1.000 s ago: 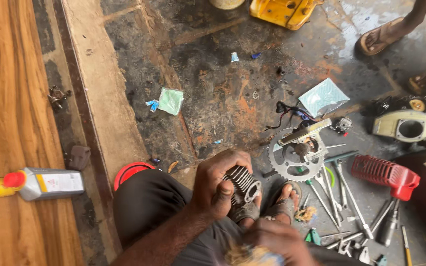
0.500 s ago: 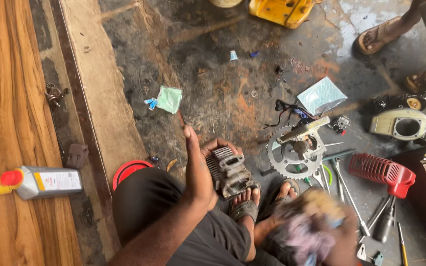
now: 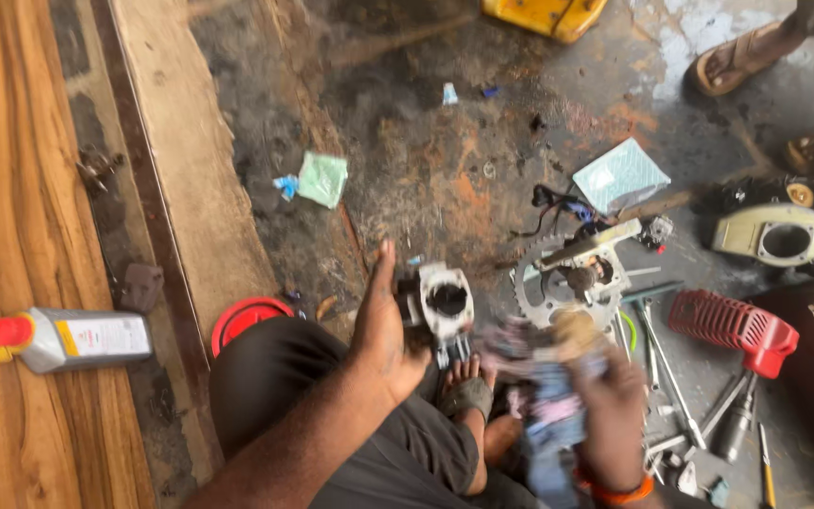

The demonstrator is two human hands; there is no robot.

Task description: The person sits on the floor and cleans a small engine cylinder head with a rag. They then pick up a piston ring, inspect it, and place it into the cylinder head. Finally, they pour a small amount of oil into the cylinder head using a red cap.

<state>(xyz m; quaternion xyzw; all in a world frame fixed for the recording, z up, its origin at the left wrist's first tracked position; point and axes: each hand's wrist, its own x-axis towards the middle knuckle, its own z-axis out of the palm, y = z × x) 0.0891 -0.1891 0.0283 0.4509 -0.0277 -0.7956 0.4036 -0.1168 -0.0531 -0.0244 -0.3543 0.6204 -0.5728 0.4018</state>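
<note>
While the right hand (image 3: 605,396) is a blur, its fingers seem closed on a smeared rag (image 3: 544,396), though the grip is hard to make out. The left hand (image 3: 383,330) holds a grey metal engine part (image 3: 445,302) with a round dark hole, thumb up, fingers hidden behind it. Past the fingertips lies a toothed metal wheel (image 3: 558,283). A grey bottle (image 3: 68,337) with a red cap lies far left on wood.
</note>
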